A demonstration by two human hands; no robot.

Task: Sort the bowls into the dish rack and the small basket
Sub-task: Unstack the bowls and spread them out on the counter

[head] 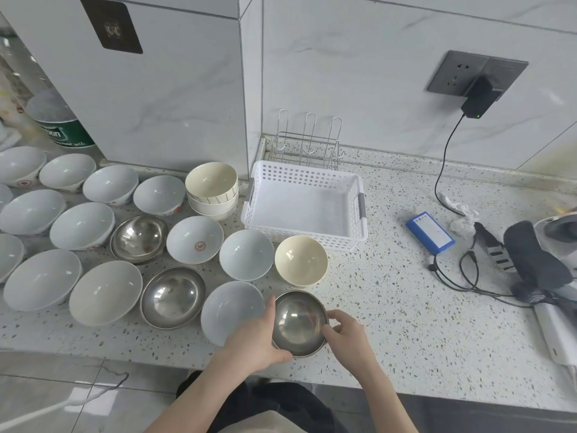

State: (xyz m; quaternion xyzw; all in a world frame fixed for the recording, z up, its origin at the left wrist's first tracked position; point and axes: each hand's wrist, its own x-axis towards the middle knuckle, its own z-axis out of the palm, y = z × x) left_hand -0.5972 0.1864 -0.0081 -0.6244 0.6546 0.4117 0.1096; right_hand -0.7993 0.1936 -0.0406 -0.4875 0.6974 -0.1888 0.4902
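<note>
Left to right: pale bowls crowd the left half of the speckled counter, two steel bowls among them, all rim-up and packed close. At the near edge, the left hand curls round the left rim of a small shiny steel bowl, thumb under its near edge, while the right hand pinches the right rim, fingertips hooked inside. Beyond it sits a cream bowl, then the white basket, nothing in it, with the wire dish rack tucked behind in the corner. Bare counter opens rightward up to a blue battery pack and cables.
</note>
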